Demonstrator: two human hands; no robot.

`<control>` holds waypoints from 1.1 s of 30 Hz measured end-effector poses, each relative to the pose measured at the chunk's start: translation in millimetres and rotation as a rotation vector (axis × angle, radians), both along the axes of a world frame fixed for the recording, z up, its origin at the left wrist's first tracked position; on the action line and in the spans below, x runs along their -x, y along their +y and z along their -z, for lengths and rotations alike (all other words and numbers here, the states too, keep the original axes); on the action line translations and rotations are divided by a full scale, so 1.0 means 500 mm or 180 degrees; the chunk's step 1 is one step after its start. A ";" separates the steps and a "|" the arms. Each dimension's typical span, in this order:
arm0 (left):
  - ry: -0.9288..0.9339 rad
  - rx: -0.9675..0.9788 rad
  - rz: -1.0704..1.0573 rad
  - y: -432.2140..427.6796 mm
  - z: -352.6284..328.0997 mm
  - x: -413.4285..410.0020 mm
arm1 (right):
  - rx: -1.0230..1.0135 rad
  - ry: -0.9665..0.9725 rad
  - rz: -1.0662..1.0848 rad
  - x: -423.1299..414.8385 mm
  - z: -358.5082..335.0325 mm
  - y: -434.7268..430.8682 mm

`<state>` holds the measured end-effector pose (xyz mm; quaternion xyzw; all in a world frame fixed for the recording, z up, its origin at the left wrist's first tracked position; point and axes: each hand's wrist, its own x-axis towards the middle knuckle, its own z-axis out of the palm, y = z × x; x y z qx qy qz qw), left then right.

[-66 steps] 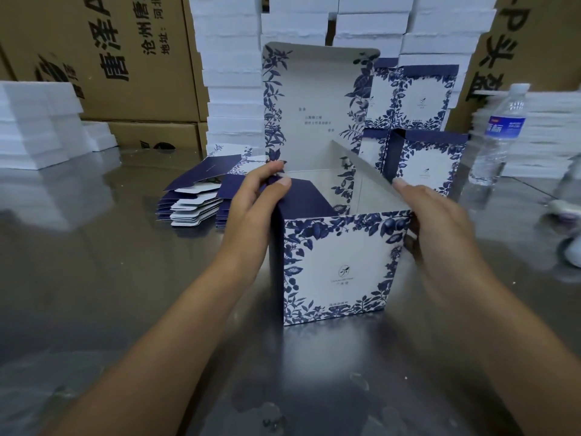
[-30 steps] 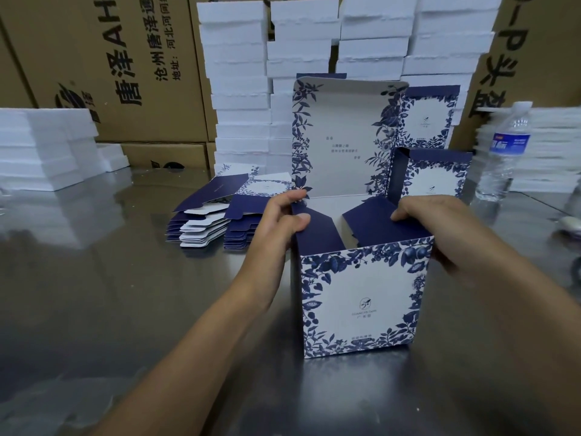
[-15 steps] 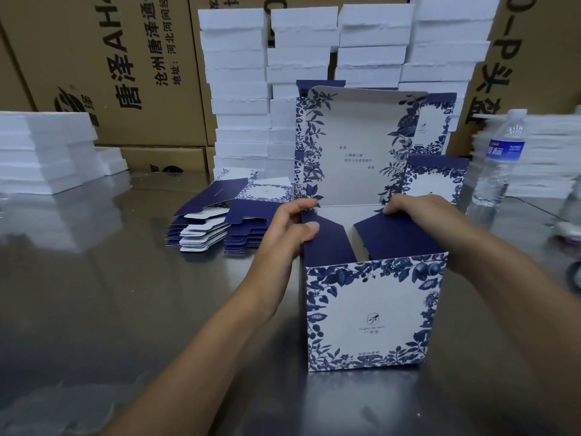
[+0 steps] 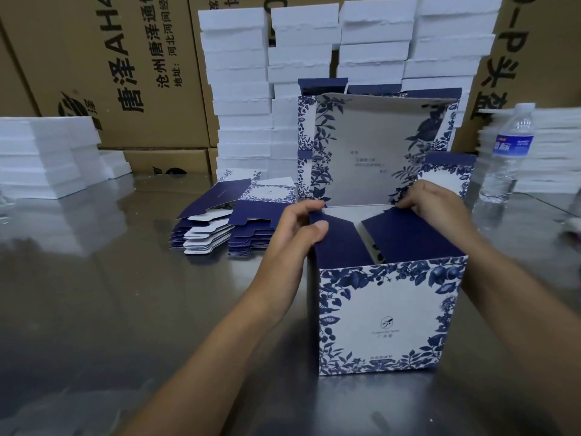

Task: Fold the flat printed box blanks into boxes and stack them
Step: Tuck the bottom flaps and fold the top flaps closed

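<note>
**Student:** What stood nearest the camera?

**Instructor:** A blue-and-white printed box (image 4: 386, 322) stood upright on the reflective metal table (image 4: 125, 294), right of centre, its top unclosed. Both forearms reached in from the lower edge.

**Student:** How did the hands grip it?

**Instructor:** The left hand (image 4: 292, 234) pinched the far corner of the navy left flap (image 4: 338, 243), thumb on top and fingers curled behind. The right hand (image 4: 437, 209) curled its fingertips onto the far edge of the navy right flap (image 4: 405, 234); its thumb was hidden. Both flaps sloped inward over the opening, a gap between them. The lid (image 4: 371, 152) stood upright behind them.

**Student:** And beyond?

**Instructor:** Left of the box lay two piles of flat blanks (image 4: 220, 228). Finished boxes (image 4: 446, 174) stood just behind the lid, and a water bottle (image 4: 506, 155) stood to the right. Stacked white foam slabs (image 4: 301, 58) and brown cartons (image 4: 125, 73) filled the background.
</note>
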<state>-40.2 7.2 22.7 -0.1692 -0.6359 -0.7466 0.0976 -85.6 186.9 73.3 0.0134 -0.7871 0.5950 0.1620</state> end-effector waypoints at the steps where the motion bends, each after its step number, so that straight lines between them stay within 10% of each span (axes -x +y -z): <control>1: 0.0035 -0.0013 -0.0069 0.002 -0.002 -0.002 | 0.0033 0.0026 0.0003 0.001 0.001 0.000; 18: 0.0394 -0.0287 -0.0460 0.001 -0.004 -0.001 | 0.0719 -0.0364 -0.0299 -0.038 -0.002 0.021; 33: -0.0264 -0.0347 -0.0034 -0.006 -0.020 -0.008 | -0.0823 -0.0327 -0.0568 -0.056 -0.057 -0.030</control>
